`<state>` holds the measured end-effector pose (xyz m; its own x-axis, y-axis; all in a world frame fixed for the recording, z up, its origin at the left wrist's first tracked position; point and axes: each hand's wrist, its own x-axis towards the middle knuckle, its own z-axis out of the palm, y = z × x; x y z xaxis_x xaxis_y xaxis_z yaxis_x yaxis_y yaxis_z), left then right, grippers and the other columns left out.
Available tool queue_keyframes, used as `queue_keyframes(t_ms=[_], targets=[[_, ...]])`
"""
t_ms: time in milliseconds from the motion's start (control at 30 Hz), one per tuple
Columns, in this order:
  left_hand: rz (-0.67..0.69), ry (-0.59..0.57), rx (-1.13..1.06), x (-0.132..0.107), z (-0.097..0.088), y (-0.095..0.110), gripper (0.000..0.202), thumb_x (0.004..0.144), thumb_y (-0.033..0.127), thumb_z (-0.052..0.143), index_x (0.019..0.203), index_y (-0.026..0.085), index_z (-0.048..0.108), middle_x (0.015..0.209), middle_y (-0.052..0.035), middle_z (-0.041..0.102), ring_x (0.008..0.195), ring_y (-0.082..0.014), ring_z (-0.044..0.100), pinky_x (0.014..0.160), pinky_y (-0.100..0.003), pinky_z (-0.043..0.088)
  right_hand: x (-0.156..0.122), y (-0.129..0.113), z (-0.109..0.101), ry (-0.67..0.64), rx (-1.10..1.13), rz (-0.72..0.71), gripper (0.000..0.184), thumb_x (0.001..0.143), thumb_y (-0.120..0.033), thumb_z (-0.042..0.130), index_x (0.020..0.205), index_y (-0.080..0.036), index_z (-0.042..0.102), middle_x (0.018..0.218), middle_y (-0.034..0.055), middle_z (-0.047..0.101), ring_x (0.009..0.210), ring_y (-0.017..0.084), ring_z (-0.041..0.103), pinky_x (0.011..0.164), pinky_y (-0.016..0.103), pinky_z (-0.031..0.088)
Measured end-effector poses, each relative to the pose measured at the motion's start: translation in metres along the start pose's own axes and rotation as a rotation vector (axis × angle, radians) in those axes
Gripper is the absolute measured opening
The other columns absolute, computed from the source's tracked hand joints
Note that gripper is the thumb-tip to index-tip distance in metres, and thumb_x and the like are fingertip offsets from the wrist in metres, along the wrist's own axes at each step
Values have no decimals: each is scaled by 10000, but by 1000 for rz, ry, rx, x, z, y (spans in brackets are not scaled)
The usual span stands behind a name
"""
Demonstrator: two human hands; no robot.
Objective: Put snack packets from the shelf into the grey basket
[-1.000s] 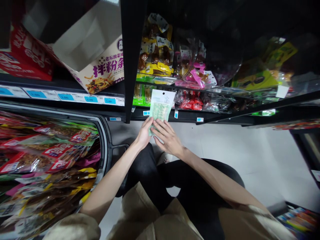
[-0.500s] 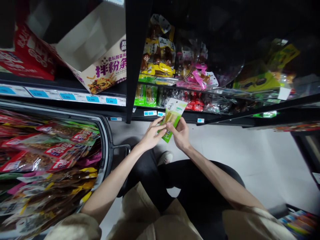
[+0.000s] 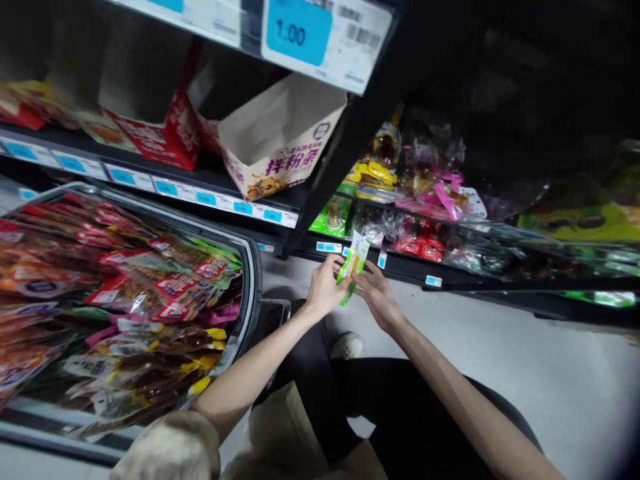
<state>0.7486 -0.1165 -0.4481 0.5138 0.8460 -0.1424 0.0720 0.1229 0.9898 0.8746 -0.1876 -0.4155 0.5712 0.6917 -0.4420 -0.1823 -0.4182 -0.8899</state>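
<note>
Item: green snack packet (image 3: 352,267), light, thin, crinkly, probably slippery. I am pinching it between left hand (image 3: 325,288) and right hand (image 3: 379,298), low before the bottom shelf (image 3: 400,263); edges look best for gripping.

Place: a shop, snack aisle
Shelves: dark racks (image 3: 350,143) stocked with bagged snacks (image 3: 425,200)
Tags: blue price labels (image 3: 299,30) reading 1.00 along the shelf edges
Boxes: open display cartons (image 3: 280,143) on a shelf
Bin: basket (image 3: 249,267) heaped with packets (image 3: 125,293)
</note>
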Motion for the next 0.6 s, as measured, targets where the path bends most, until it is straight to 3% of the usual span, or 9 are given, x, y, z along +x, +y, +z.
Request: queue_keyframes(t_ms=[133, 233, 333, 500, 600], targets=[[87, -39, 128, 2, 0, -5, 288, 821, 106, 627, 1079, 214, 557, 1018, -29, 679, 917, -173, 655, 853, -295, 526, 1, -2, 7, -57, -61, 42, 749, 656, -445, 897, 1309, -286, 568, 1149, 20, 696, 1036, 198, 668, 832, 303, 557], [101, -94, 237, 2, 3, -8, 305, 848, 92, 547, 1136, 193, 559, 1095, -78, 670, 1038, -215, 642, 926, -331, 520, 6, 0, 7, -53, -109, 32, 855, 583, -421, 935, 1329, -278, 543, 1097, 20, 693, 947, 187, 680, 760, 277, 551], [62, -152, 257, -2, 6, -8, 389, 921, 154, 466, 1308, 160, 497, 1218, -131, 647, 1102, -239, 635, 948, -350, 524, 23, 1, 1, -39, -174, -61, 996, 507, -400, 962, 1373, -270, 488, 976, -2, 688, 832, 167, 679, 721, 267, 545], [-77, -342, 436, -9, 2, -3, 653, 945, 293, 462, 1523, 36, 301, 1343, -240, 565, 1162, -329, 609, 911, -408, 542, 92, -17, 7, -46, -348, -200, 1057, 458, -332, 956, 1389, -251, 460, 925, 3, 676, 730, 170, 658, 642, 271, 552], [-136, -486, 623, -15, -1, -1, 732, 867, 234, 575, 1535, 51, 339, 1422, -232, 513, 1221, -341, 559, 895, -405, 545, 139, -32, 34, -47, -415, -248, 802, 536, -283, 904, 1258, -215, 561, 950, 47, 681, 753, 181, 659, 649, 276, 555]])
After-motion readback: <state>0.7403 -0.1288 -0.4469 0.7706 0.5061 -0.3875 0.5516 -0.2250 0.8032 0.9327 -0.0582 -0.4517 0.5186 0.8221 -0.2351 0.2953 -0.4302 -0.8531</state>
